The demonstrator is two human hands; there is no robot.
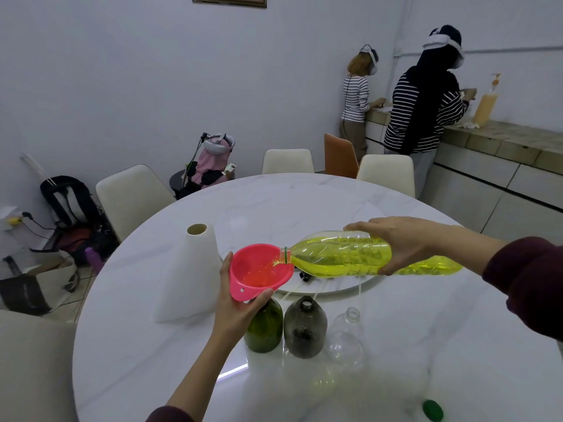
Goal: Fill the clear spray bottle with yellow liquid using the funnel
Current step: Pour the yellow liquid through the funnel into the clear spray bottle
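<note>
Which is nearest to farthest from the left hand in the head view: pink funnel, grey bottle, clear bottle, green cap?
From the left hand:
1. Pink funnel, gripped by that hand, over the green bottle.
2. Grey bottle, just right of the green one.
3. Clear bottle, further right, end of the row.
4. Green cap, near table edge, far right.

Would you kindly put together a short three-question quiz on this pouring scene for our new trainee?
1. True or false: the pink funnel sits over the clear bottle.
2. Which hand tilts the yellow-liquid bottle? A) left hand B) right hand
3. Fill in: the green cap lies on the ____.

Key: 1. False, it sits over the green bottle. 2. B. 3. table.
</note>
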